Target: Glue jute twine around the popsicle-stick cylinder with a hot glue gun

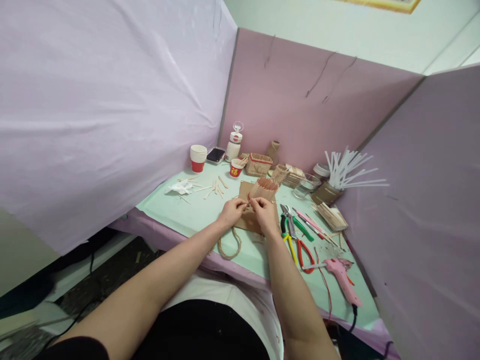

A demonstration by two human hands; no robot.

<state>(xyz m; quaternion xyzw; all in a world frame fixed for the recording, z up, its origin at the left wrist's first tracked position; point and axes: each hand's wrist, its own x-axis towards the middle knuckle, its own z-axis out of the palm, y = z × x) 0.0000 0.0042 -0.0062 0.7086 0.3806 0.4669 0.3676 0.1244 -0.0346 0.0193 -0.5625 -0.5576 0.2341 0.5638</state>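
Observation:
My left hand (232, 211) is closed in a pinch, with a loop of braided twine rope (229, 256) running out beneath it onto the table. My right hand (263, 212) is also pinched, its fingertips close to those of the left; whatever is between them is too small to make out. Just beyond the fingers stands a basket of upright wooden sticks (263, 188), with a bit of red at its side. Under both hands lies a brown cardboard piece (247, 222).
To the right lie pliers and cutters (290, 227), a pink glue gun (339, 275) with a cord, and red string (325, 285). White glue sticks (347, 170), a glass bowl (304, 187), a woven basket (258, 165), a bottle (234, 146) and paper cups (198, 159) line the back. Loose sticks (217, 188) lie left.

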